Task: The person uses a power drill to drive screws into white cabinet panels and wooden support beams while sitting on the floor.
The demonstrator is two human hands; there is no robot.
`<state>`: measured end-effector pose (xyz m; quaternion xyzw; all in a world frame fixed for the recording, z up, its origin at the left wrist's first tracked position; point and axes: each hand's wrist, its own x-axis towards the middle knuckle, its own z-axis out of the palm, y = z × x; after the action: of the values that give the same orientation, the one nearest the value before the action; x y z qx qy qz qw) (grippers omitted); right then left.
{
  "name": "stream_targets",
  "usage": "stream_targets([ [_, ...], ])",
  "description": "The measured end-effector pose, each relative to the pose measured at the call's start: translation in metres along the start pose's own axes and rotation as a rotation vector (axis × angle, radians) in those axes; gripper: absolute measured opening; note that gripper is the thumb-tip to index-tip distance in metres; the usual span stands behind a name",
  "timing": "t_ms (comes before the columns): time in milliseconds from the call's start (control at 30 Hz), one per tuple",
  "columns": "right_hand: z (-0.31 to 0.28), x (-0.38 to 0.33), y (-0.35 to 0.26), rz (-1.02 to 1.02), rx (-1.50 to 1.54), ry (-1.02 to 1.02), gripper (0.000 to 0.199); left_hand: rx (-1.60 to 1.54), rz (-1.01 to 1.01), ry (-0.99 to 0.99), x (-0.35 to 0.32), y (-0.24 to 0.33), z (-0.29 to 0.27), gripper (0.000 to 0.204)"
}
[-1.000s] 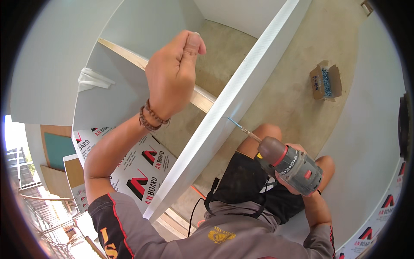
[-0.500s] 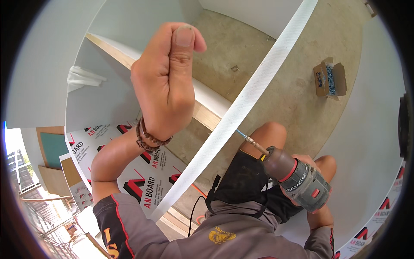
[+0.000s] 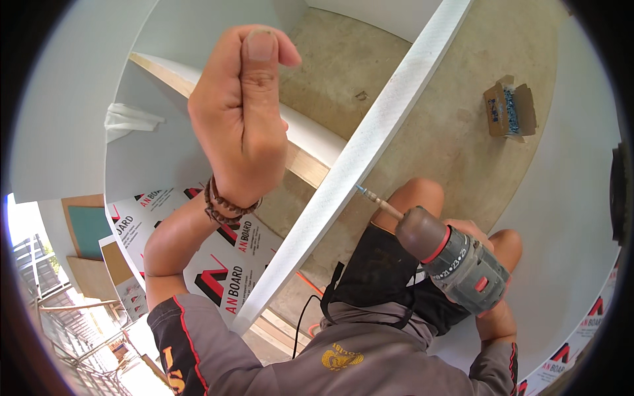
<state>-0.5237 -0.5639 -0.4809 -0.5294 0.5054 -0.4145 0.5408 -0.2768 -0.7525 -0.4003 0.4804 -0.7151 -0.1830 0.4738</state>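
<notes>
My right hand (image 3: 470, 232) is wrapped around the grip of a dark grey cordless drill (image 3: 456, 264) with a red collar. Its long bit (image 3: 386, 208) points up and left, meeting a small blue screw (image 3: 360, 189) at the side of a long white board (image 3: 376, 125). Only a short piece of the screw shows. My left hand (image 3: 244, 112), with a brown bead bracelet at the wrist, is raised with its fingers curled and thumb laid along them. It appears over a white-faced wooden crosspiece (image 3: 307, 165); its palm and anything inside are hidden.
An opened cardboard box (image 3: 498, 109) of blue screws stands on the concrete floor (image 3: 456, 112) at far right. Tall grey-white panels (image 3: 59, 99) rise at left and right. A printed sheet (image 3: 218, 264) lies beneath my left arm. A black cord (image 3: 300, 327) hangs near my waist.
The drill has shifted slightly, and much less of the blue screw shows outside the board. The long board's side face now shows more. My left hand appears a little farther left, still curled.
</notes>
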Motion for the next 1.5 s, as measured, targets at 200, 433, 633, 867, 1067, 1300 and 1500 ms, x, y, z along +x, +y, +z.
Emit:
stream_targets([
  [200, -0.001, 0.006, 0.003, -0.074, -0.129, -0.014, 0.067, 0.038, 0.057, -0.086, 0.003, 0.010, -0.001, 0.038],
  [433, 0.014, 0.012, 0.001, 0.029, 0.171, 0.045, 0.061, 0.015, 0.075, -0.037, 0.003, 0.004, -0.001, 0.037],
  [633, 0.007, 0.018, 0.010, -0.272, -0.128, 0.047, 0.062, 0.001, 0.037, -0.040, 0.004, 0.006, 0.000, 0.038],
  [867, 0.001, 0.027, 0.006, -0.381, 0.013, 0.049, 0.063, -0.003, 0.028, -0.022, 0.001, 0.008, 0.004, 0.039],
  [1067, -0.015, 0.030, 0.016, -0.321, 0.043, -0.084, 0.060, -0.007, -0.022, -0.018, 0.000, 0.011, 0.003, 0.035],
  [1300, -0.044, 0.029, 0.022, -0.698, 0.080, -0.090, 0.058, -0.378, -0.431, -0.084, -0.003, 0.087, -0.051, 0.027],
  [1500, -0.085, 0.015, 0.061, -0.327, 0.098, 0.144, 0.041, -0.326, -0.869, -0.331, -0.147, 0.193, -0.081, 0.022],
])
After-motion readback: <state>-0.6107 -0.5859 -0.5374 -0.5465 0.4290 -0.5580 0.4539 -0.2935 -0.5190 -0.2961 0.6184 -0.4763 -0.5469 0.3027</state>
